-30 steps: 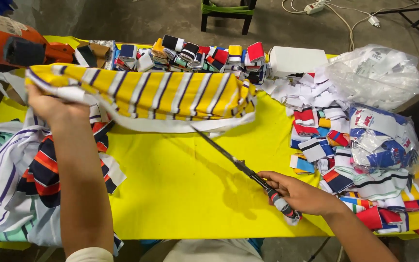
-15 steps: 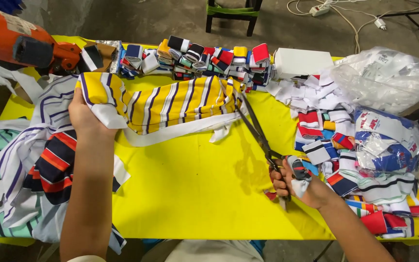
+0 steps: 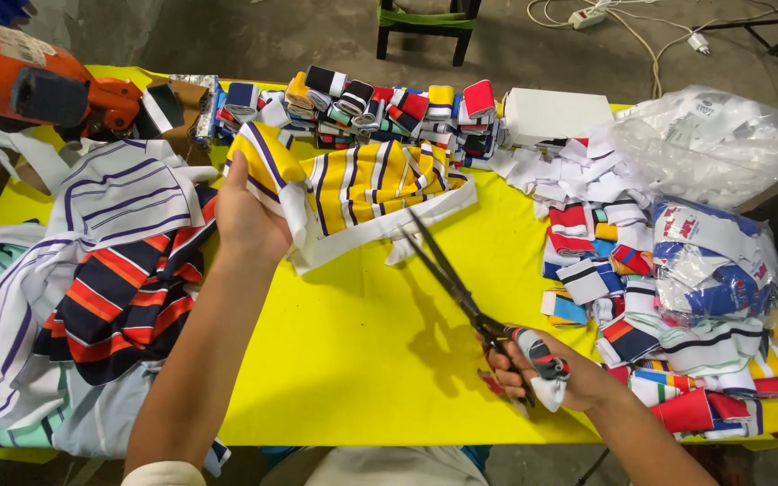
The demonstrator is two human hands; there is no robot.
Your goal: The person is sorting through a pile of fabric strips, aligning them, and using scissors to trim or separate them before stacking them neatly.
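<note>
Head view: left hand [image 3: 249, 220] gripped one end of yellow striped fabric [image 3: 371, 184], lifted over the yellow surface [image 3: 353, 342]. Right hand [image 3: 542, 364] closed around scissors [image 3: 461, 288], blades parted at the fabric's white edge.

Bright overhead light is throwing soft shadows under the scissors [image 3: 461, 288] onto the yellow table [image 3: 362, 360], edges bending slightly.
</note>
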